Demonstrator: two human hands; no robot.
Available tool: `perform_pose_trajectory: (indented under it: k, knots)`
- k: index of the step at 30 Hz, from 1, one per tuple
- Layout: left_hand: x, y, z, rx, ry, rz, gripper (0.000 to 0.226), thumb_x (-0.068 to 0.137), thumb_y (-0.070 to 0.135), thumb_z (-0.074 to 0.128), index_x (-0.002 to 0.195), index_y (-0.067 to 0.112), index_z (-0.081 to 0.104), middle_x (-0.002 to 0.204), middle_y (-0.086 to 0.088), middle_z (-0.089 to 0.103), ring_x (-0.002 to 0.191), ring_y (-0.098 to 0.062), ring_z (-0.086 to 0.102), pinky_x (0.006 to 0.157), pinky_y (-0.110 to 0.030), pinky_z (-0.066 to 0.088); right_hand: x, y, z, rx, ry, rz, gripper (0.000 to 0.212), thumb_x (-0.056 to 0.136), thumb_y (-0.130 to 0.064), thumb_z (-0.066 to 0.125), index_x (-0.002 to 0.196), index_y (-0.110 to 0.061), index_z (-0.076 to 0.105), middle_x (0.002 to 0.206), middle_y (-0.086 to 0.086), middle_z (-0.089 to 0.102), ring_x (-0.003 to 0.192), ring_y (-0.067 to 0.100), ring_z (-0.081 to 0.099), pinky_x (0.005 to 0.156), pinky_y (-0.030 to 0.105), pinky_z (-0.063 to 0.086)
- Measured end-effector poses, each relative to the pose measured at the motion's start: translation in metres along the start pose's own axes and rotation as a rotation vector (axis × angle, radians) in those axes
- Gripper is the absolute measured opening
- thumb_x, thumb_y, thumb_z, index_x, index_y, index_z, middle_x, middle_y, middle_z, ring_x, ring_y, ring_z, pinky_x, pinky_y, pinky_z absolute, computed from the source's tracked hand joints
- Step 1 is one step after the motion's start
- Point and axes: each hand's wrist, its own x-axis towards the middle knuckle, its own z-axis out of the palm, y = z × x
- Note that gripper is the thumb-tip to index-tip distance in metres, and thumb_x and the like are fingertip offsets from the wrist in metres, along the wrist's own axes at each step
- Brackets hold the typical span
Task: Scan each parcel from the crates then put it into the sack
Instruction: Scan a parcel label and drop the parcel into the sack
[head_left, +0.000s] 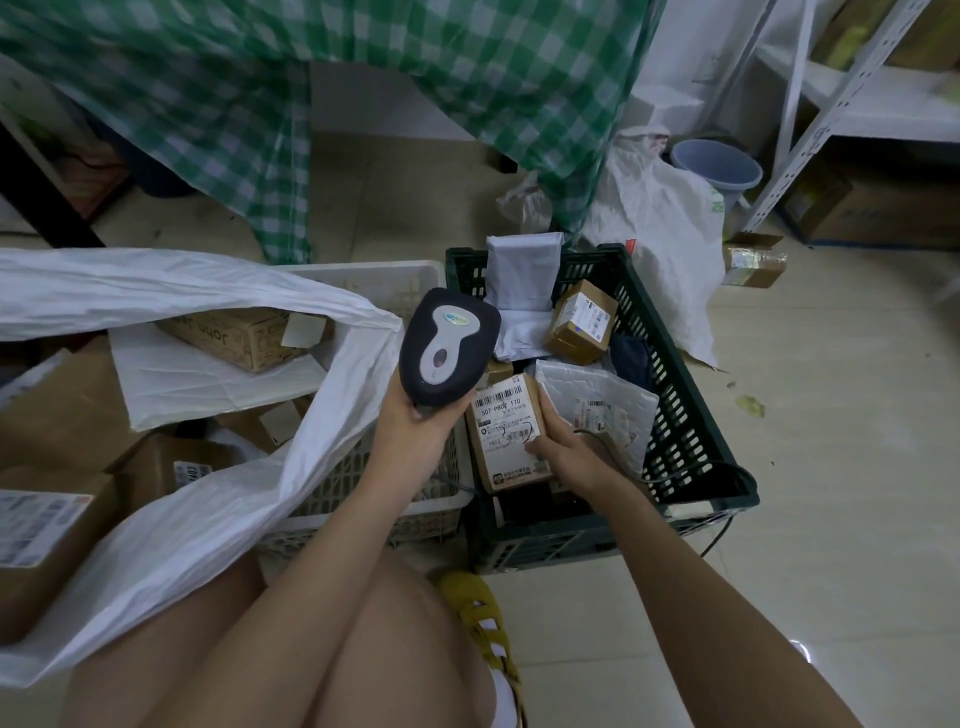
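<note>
The left hand (415, 410) wraps its grip around the handle of a dark scanner (448, 347), and that handle is hidden inside the palm; only the broad head with its grey inlay shows. The right hand (566, 449) is grasping a brown parcel (511, 431) by its right edge, thumb on the label face, the other fingers out of sight behind the box. The parcel is a small cardboard box, held tilted over the near end of the green crate (691, 415), its white label turned up, with a barcode and the print "507-P802 170"; the finer print is too small to read. The scanner head hangs just beside the parcel's upper left corner.

What lies beneath the parcel in the green crate is dark and hard to make out. Four other parcels show there clearly: a second brown box (582, 322), a white bubble mailer (602, 400), and two grey-white soft packs (522, 275) toward the far end.

Two crates stand side by side on the floor: the green one and a white crate (363, 488), whose contents are largely covered by the white sack (208, 499). The sack's mouth gapes at left, with several brown boxes inside, cut off by the frame edge so that their count cannot be told. One small box (756, 262) lies apart on the floor, beyond the green crate.
</note>
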Motion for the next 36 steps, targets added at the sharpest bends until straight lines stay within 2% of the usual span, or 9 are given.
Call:
perform_pose_trajectory:
  k: [3,7,11,14,18,21,27,30,36]
  knots:
    - [-0.002,0.001,0.002,0.005,-0.017,-0.002,0.047,0.085,0.012,0.070,0.123,0.028,0.048,0.117,0.015,0.056,0.112,-0.001,0.049,0.073,0.001,0.042,-0.008,-0.007,-0.009,0.141,0.016,0.035,0.085,0.087,-0.004,0.064,0.150,-0.041,0.021,0.139,0.003,0.048,0.120,0.026,0.054,0.097,0.046,0.050]
    - [-0.003,0.001,0.002,0.000,-0.065,0.006,0.046,0.086,0.009,0.069,0.124,0.028,0.049,0.116,0.017,0.057,0.111,0.000,0.051,0.082,-0.005,0.043,-0.014,-0.009,-0.020,0.287,0.210,0.009,0.095,0.081,-0.003,0.072,0.153,-0.028,0.015,0.137,0.002,0.046,0.119,0.025,0.052,0.088,0.041,0.052]
    - [-0.001,0.008,0.005,-0.002,-0.066,0.015,0.043,0.086,0.008,0.069,0.119,0.028,0.051,0.112,0.017,0.058,0.103,0.004,0.054,0.087,-0.012,0.042,-0.016,-0.023,-0.029,0.479,0.283,-0.027,0.073,0.085,0.001,0.065,0.145,-0.021,0.030,0.113,0.001,0.065,0.101,0.024,0.066,0.082,0.044,0.055]
    - [0.000,0.017,0.007,0.001,-0.072,0.050,0.042,0.085,0.007,0.069,0.117,0.027,0.051,0.108,0.019,0.058,0.095,0.012,0.051,0.073,0.002,0.042,-0.018,-0.041,-0.036,0.427,0.355,-0.093,0.083,0.082,-0.004,0.070,0.146,-0.034,0.025,0.118,0.005,0.064,0.100,0.026,0.066,0.086,0.056,0.054]
    - [0.000,0.028,0.003,0.006,-0.091,0.093,0.042,0.086,0.010,0.069,0.120,0.026,0.052,0.115,0.014,0.058,0.098,0.011,0.051,0.073,0.002,0.041,-0.028,-0.060,-0.041,0.357,0.375,-0.242,0.079,0.081,-0.006,0.073,0.142,-0.033,0.031,0.123,0.003,0.056,0.107,0.014,0.058,0.069,0.026,0.056]
    - [-0.002,0.033,0.000,0.005,-0.128,0.115,0.037,0.086,0.014,0.069,0.112,0.037,0.054,0.115,0.021,0.059,0.106,0.009,0.051,0.086,-0.009,0.039,-0.034,-0.072,-0.043,0.339,0.360,-0.308,0.079,0.080,-0.004,0.074,0.141,-0.032,0.032,0.115,-0.003,0.057,0.104,0.008,0.058,0.063,0.019,0.055]
    - [-0.012,0.042,-0.001,0.051,-0.230,0.115,0.036,0.090,0.014,0.065,0.117,0.033,0.054,0.113,0.024,0.059,0.100,0.018,0.053,0.084,-0.005,0.042,-0.041,-0.094,-0.041,0.308,0.360,-0.374,0.078,0.080,0.002,0.072,0.139,-0.029,0.033,0.107,-0.010,0.057,0.096,0.003,0.060,0.062,0.016,0.054]
    - [-0.015,0.045,0.003,0.096,-0.273,0.080,0.029,0.090,0.016,0.065,0.114,0.030,0.058,0.106,0.018,0.065,0.104,0.001,0.059,0.095,-0.020,0.045,-0.043,-0.103,-0.037,0.286,0.366,-0.396,0.079,0.080,0.003,0.072,0.141,-0.026,0.030,0.105,-0.013,0.055,0.094,0.002,0.059,0.061,0.014,0.052]
    - [-0.017,0.049,0.007,0.106,-0.333,0.067,0.025,0.090,0.020,0.064,0.113,0.027,0.059,0.086,0.020,0.065,0.090,-0.006,0.060,0.084,-0.016,0.048,-0.044,-0.107,-0.027,0.270,0.342,-0.407,0.083,0.079,0.001,0.074,0.144,-0.023,0.028,0.111,-0.012,0.054,0.100,0.003,0.057,0.062,0.014,0.053]
